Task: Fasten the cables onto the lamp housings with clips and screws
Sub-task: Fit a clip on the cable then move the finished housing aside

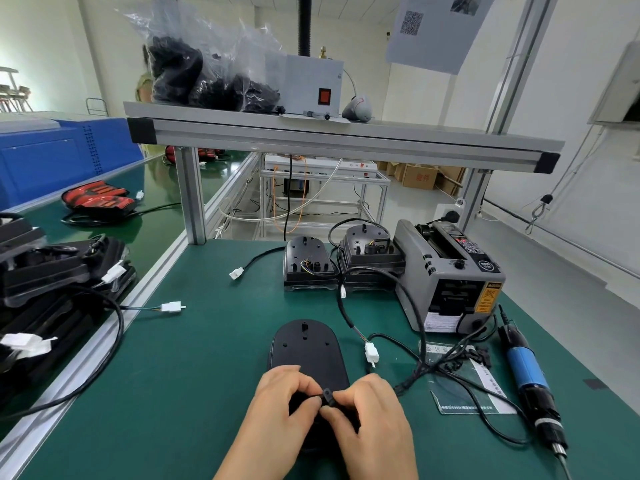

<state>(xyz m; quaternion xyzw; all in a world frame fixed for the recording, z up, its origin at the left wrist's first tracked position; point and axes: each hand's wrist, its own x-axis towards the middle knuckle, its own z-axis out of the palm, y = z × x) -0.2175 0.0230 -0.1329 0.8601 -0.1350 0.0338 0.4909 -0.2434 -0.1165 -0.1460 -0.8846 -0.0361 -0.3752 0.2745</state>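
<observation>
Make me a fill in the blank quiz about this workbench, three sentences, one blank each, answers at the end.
1. The left hand and right hand together pinch a small ____ clip over the lamp housing.
2. The electric screwdriver lying on the table at the right has a ____ body.
3. The grey tape dispenser stands to the ____ of the housings at the back.

Missing words: black; blue; right.
</observation>
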